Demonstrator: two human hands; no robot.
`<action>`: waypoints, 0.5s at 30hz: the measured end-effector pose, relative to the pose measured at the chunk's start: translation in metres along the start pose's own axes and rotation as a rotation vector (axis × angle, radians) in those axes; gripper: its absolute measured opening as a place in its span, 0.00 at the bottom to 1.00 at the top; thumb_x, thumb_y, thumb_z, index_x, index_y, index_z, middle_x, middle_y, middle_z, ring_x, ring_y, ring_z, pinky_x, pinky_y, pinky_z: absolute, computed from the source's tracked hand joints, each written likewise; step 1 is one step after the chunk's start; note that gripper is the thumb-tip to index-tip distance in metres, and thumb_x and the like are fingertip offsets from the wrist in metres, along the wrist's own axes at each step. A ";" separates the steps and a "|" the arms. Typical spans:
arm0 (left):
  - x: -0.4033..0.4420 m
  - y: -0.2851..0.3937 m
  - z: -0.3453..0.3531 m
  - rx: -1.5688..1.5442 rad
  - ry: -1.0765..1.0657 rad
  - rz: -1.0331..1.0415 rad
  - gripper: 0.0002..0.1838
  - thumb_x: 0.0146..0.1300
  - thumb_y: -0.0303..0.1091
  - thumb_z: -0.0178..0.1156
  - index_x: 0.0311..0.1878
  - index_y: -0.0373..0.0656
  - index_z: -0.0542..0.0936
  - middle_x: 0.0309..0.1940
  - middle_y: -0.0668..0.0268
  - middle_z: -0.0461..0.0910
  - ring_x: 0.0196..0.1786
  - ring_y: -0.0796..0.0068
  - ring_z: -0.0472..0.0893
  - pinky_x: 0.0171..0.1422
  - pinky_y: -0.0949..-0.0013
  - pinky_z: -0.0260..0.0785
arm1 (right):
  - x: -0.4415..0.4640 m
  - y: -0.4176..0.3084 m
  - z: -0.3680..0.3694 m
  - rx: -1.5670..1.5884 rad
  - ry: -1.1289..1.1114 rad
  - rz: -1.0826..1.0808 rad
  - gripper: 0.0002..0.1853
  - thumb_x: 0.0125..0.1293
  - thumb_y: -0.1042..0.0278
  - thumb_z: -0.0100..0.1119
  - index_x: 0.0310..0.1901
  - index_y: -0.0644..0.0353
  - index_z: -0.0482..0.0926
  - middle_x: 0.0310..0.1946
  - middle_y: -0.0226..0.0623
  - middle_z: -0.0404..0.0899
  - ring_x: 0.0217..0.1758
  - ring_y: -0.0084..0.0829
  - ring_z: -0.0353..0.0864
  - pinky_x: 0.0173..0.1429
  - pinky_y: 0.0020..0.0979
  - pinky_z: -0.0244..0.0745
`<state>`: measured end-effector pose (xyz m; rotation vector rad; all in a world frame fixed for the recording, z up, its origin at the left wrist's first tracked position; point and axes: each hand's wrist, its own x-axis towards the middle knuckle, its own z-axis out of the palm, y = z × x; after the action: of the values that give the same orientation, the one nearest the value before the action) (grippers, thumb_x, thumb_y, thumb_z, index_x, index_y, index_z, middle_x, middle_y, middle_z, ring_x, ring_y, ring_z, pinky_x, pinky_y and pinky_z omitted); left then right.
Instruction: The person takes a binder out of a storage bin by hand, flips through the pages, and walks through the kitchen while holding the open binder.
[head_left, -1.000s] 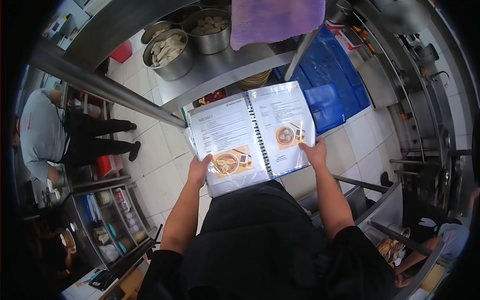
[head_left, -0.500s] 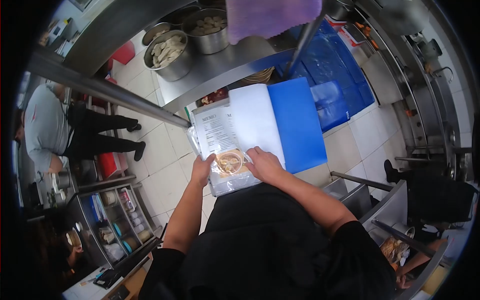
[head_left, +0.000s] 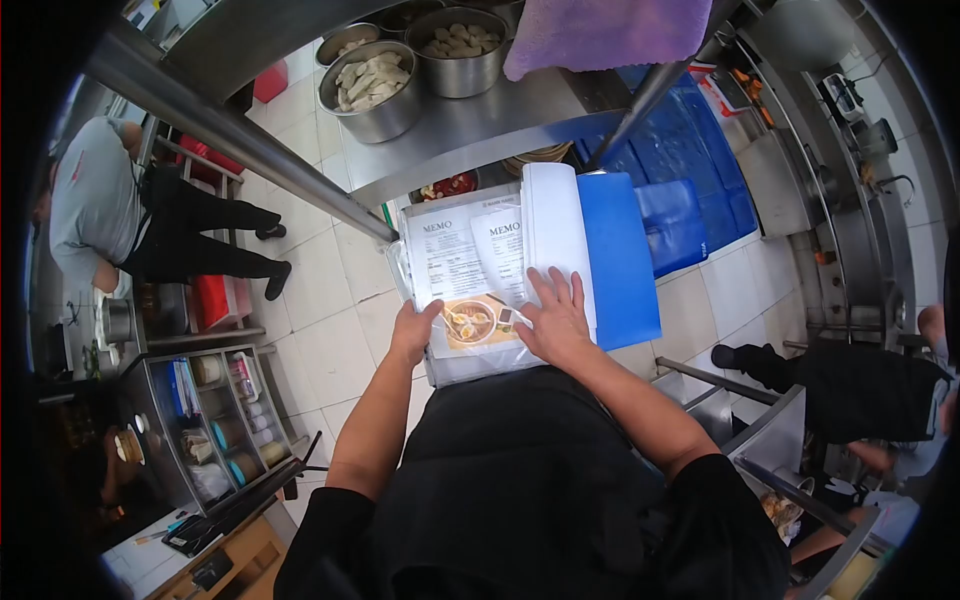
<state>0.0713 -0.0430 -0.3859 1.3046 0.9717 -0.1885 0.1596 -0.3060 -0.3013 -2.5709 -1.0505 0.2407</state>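
Observation:
A blue folder lies open in front of my body, its pages in clear plastic sleeves. The left-hand memo page has printed text and a picture of a bowl of food at its lower part. My left hand grips the folder's lower left edge, thumb on top of the sleeve and the other fingers hidden beneath. Spread on the sleeves to the right of the picture is my right hand, its fingers stretched toward a partly raised, curved white page.
Beyond the folder, a steel shelf carries pots of pale food pieces. A purple cloth hangs above. Blue plastic-covered bundles lie on the floor. One person stands left; another is at the right.
My right hand has moved right, and its fingers have spread. A white page now curves up at the right, showing more of a second memo sheet. The person at the right has shifted.

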 end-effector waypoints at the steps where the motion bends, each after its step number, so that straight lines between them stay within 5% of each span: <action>1: 0.002 -0.001 -0.001 0.000 -0.003 0.002 0.27 0.68 0.35 0.64 0.64 0.29 0.70 0.56 0.51 0.81 0.54 0.60 0.82 0.57 0.60 0.77 | 0.000 0.002 -0.003 -0.026 -0.020 -0.026 0.16 0.63 0.53 0.66 0.43 0.56 0.88 0.73 0.50 0.63 0.79 0.57 0.52 0.80 0.64 0.35; 15: -0.004 0.004 0.002 -0.061 -0.015 -0.001 0.25 0.69 0.33 0.64 0.64 0.29 0.70 0.55 0.52 0.81 0.53 0.61 0.83 0.56 0.60 0.77 | -0.001 0.018 0.009 -0.024 -0.127 0.012 0.19 0.64 0.54 0.64 0.50 0.59 0.84 0.71 0.53 0.64 0.79 0.57 0.53 0.80 0.64 0.38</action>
<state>0.0727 -0.0448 -0.3803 1.2456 0.9587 -0.1681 0.1679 -0.3165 -0.3164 -2.6133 -1.0887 0.4013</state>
